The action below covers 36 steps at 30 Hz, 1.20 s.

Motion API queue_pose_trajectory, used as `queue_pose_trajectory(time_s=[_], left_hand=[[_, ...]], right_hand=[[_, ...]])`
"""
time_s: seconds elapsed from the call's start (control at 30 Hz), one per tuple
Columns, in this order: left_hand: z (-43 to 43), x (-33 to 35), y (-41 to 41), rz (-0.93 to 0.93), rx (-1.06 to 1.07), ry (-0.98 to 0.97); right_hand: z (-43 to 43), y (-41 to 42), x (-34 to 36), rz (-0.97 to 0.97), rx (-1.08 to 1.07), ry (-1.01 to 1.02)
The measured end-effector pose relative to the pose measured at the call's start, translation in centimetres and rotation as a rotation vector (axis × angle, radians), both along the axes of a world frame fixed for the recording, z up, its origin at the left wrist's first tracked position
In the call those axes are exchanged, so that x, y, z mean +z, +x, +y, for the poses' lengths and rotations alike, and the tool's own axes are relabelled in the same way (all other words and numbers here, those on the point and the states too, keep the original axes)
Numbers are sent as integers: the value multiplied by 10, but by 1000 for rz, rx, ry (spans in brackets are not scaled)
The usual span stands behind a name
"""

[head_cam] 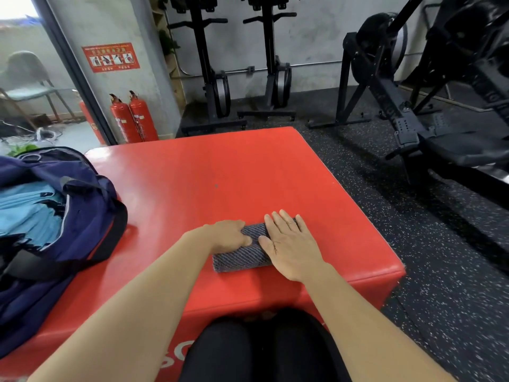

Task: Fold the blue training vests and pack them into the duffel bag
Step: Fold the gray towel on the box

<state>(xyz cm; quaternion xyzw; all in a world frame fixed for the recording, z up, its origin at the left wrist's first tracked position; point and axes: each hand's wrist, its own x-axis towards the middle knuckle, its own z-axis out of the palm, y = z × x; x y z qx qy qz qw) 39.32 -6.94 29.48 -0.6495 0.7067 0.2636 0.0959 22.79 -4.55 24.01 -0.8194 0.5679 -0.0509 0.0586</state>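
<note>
Cloth roll (239,257) – grey-striped, on red padded box (234,175) near its front edge. Left hand (228,235) grips its left part, fingers curled over; right hand (289,244) lies flat on top, fingers straight. Blue vests (27,210) sit inside duffel bag (91,216) (navy, unzipped), well left.

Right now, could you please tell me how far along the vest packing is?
Done: light blue vests lie inside the open duffel bag. In hand: the left hand grips and the right hand presses flat on a rolled grey cloth on the red box. Left: that roll is not yet in the bag.
</note>
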Motion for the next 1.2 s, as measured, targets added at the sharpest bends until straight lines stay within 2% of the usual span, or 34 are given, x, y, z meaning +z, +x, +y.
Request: queue_pose_trajectory(time_s=[0.1,0.23,0.37,0.47,0.63,0.8,0.93,1.07,1.2], left_hand=[[-1,9,5,5,28,100],[7,13,7,11,68,120],[22,9,9,150,102,55],[34,7,15,280,101,-25],[54,20,22,275,16,-229],[73,34,40,251,-8,-258],[94,42,64,273,25,-175],[114,53,88,390,133,-236],[132,53,108,443,209,-254]], right_hand=[[8,-2,3,28,24,9],[25,-4,5,36,63,12],[34,-7,10,30,72,28],[36,-13,31,-63,68,77],[35,0,71,8,179,4],[38,18,93,11,215,152],[47,28,100,-21,281,99],[56,44,103,-124,298,215],[60,64,105,-82,339,310]])
